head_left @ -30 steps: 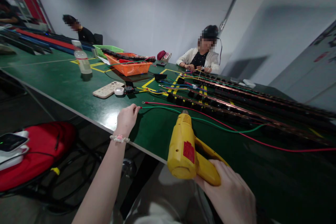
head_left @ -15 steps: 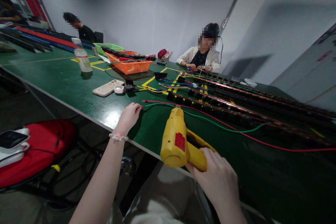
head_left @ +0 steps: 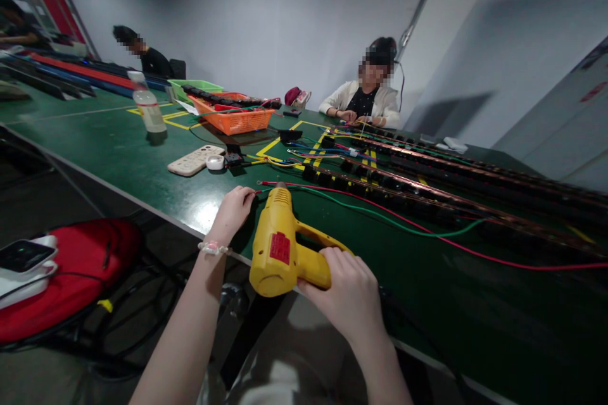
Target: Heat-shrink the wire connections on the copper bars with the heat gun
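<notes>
A yellow heat gun point(head_left: 275, 240) with a red label is gripped by its handle in my right hand point(head_left: 349, 285). Its nozzle points away from me, close to the right of my left hand point(head_left: 236, 207). My left fingers are pinched on the end of a green wire point(head_left: 361, 207), where a short red piece shows at the fingertips. Beside it runs a red wire point(head_left: 403, 215) with a ring terminal on its end. Both wires lead right, along long black strips with copper-coloured bars point(head_left: 427, 186).
A phone point(head_left: 196, 160), a small white case point(head_left: 215, 162) and a bottle point(head_left: 151, 111) stand left on the green table point(head_left: 109, 152). An orange basket point(head_left: 237, 121) lies behind. Across the table a person point(head_left: 365, 101) works with wires. A red stool point(head_left: 95, 266) is at lower left.
My right hand has moved the heat gun left, bringing its nozzle near my left fingertips. My left hand stays in place with its pinch on the wire.
</notes>
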Tool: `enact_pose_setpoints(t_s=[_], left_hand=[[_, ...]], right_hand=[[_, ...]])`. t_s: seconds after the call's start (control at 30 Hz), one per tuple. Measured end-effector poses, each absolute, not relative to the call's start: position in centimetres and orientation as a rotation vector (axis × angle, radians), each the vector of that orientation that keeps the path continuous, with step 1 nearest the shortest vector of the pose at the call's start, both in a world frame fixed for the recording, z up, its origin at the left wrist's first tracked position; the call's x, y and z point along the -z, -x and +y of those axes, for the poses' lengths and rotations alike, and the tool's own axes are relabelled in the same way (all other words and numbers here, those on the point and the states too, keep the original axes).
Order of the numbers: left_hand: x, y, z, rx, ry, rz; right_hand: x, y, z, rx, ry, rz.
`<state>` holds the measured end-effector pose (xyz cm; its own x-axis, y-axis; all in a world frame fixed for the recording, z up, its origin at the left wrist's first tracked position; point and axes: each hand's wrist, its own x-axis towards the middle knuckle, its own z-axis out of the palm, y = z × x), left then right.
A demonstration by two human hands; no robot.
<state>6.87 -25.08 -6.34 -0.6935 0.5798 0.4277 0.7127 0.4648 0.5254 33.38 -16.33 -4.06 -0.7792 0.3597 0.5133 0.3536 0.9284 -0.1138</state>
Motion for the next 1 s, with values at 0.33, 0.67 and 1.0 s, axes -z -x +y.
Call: enact_pose_setpoints(t_s=[0.33, 0.67, 1.0], left_hand=[[5.7, -7.1, -25.3, 1.162, 1.032, -2.565], [5.7, -6.8, -25.7, 1.199, 1.009, -2.552], [5.8, -6.7, -25.6, 1.252, 0.983, -2.504]], right_hand=[[3.8, -33.9, -16.4, -0.105, 0.340, -2.561], [3.5, -32.7, -15.6, -0.274, 0.283, -2.608], [2.7, -33.6, -13.9, -0.409, 0.432, -2.682]])
